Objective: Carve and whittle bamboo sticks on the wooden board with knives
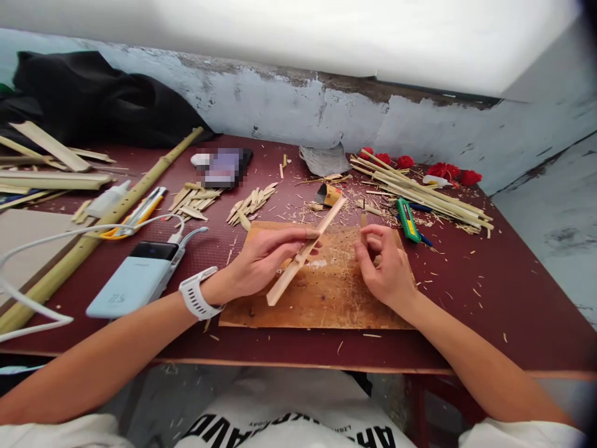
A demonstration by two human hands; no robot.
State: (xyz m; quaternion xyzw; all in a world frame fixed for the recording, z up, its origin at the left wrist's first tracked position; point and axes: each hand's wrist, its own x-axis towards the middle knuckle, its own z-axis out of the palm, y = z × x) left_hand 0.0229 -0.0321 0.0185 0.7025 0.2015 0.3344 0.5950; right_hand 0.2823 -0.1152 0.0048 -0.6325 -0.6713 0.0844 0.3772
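My left hand point(265, 258) is closed on a flat bamboo strip point(326, 219), pinching it near its middle so it slants up to the right above a scratched wooden board point(326, 298). My right hand point(385, 264) rests on the board's right part, fingers curled round a small knife point(363, 219) whose tip sticks up above my fingers. A white watch sits on my left wrist. The two hands are a short way apart.
A dark red table point(489, 292) carries a power bank point(133, 280) with white cables, a long bamboo pole point(107, 218), cut bamboo slivers point(252, 202), a green box cutter point(408, 219), a bundle of thin sticks point(420, 193) by red flowers point(443, 169), and a black bag point(93, 99).
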